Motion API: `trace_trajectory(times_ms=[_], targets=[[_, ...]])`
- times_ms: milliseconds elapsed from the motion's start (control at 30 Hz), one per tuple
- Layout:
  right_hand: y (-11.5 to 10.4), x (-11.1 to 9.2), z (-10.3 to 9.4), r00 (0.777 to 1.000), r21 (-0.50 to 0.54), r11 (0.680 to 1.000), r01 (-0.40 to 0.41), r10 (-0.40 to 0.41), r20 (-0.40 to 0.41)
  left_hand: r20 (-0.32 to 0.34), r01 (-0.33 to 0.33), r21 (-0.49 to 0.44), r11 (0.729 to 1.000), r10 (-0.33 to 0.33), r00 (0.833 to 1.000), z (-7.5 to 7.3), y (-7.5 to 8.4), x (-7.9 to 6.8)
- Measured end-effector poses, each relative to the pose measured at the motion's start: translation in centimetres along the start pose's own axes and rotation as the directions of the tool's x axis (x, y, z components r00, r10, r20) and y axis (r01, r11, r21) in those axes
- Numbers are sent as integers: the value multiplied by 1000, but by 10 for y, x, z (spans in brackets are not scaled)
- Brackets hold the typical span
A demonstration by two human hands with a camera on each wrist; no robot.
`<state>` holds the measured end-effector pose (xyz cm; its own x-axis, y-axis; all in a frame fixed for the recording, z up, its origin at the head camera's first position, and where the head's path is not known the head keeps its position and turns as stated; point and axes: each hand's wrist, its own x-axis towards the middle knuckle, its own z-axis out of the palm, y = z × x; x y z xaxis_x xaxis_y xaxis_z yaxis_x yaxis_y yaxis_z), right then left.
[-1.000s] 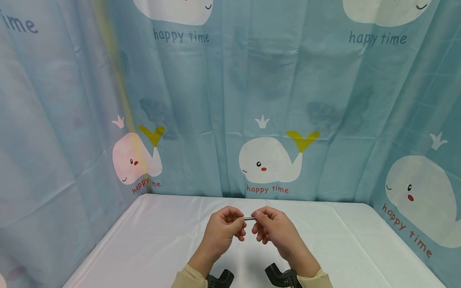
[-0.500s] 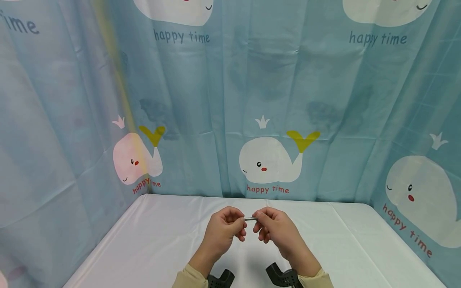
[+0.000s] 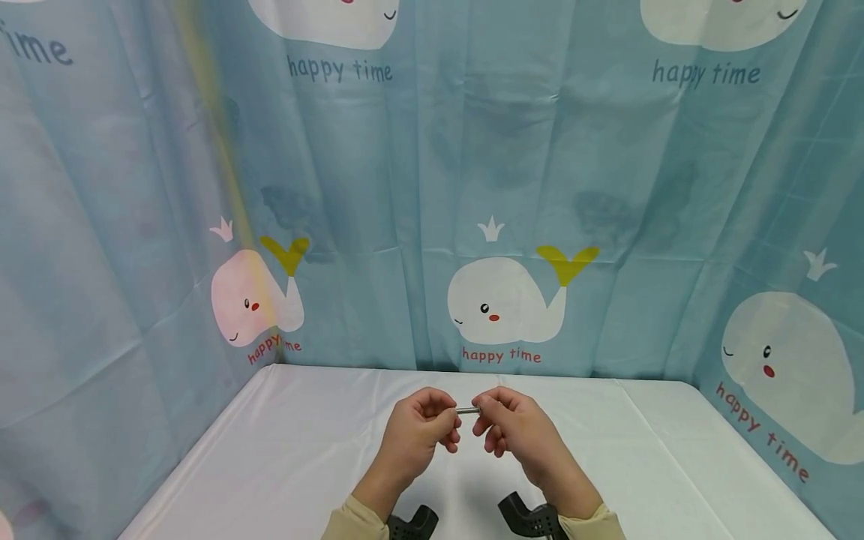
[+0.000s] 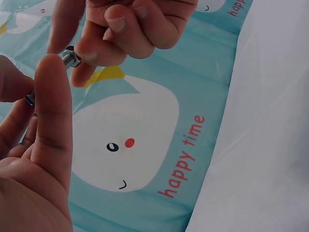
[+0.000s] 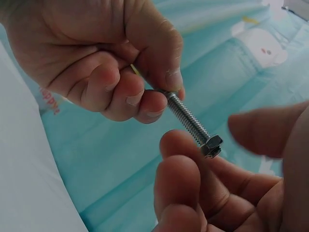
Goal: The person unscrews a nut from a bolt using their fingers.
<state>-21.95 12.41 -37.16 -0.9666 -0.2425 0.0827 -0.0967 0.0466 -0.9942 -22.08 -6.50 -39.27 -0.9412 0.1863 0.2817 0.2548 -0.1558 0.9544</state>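
Note:
A silver threaded bolt (image 5: pixel 187 117) is held above the white table, between my two hands. My left hand (image 3: pixel 415 431) pinches one end of it between thumb and finger, so that end is mostly covered. At the other end is a hexagonal piece (image 5: pixel 212 145); whether it is a nut or the bolt's head I cannot tell. Around this end the fingers of my right hand (image 3: pixel 516 431) are curled, the index finger against it. In the right wrist view the right thumb (image 5: pixel 263 129) stands a little apart from the metal and is blurred.
A white cloth covers the table (image 3: pixel 304 450) beneath the hands. Behind and at both sides hangs a blue curtain (image 3: pixel 378 300) printed with whales. Black devices (image 3: pixel 529 517) are strapped at both wrists, by the beige sleeves.
Both hands stay almost in place, with the left still pinching the bolt. Only the right hand's fingers shift very slightly at the bolt's end.

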Motion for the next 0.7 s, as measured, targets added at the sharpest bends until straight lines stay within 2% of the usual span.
trace_trajectory(times_ms=[700], targets=[[-3,-2,2,999,0,999,46,-46,-20,51,15,6,1000,-15,999,-3,2,-1]])
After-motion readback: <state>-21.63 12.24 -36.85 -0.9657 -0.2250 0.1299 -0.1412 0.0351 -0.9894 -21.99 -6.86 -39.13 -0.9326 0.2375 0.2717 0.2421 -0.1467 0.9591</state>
